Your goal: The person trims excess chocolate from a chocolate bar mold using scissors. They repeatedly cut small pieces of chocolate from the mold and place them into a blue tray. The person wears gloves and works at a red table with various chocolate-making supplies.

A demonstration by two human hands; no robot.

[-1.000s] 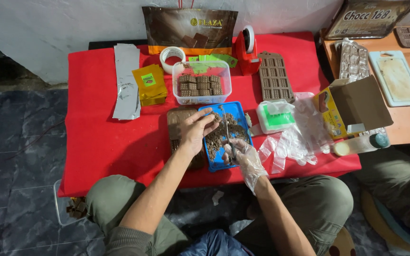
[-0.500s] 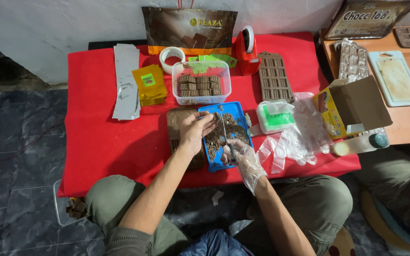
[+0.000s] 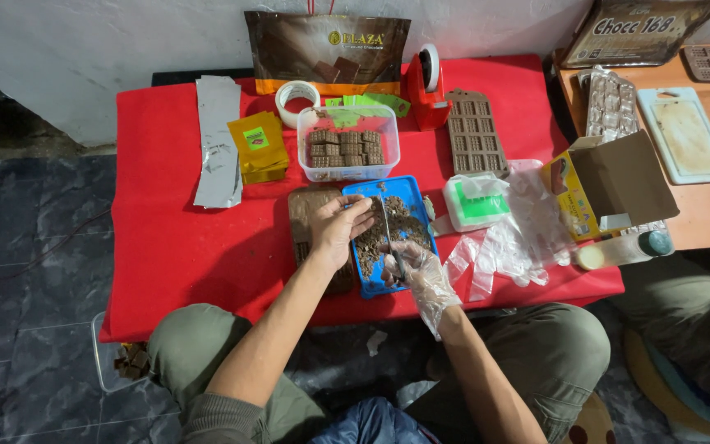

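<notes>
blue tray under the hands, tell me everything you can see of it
The blue tray is a shallow rectangular plastic dish lying flat on the red tablecloth, near the table's front edge. Brown chopped crumbs cover much of it. The bare left hand rests on its left edge; the gloved right hand holds a knife over it.

A single camera, worn on the head, looks steeply down and a little forward over the person's knees. It sits high enough that the whole red tabletop [image 3: 182,247] fits in the frame, filling the middle band from left of centre to right. The white wall [image 3: 108,66] runs along the top edge, so the view faces the wall. The grey floor [image 3: 34,247] takes the left side, a wooden tabletop [image 3: 700,214] the upper right. The forearms enter from the bottom edge. There is no second view to share with.
</notes>
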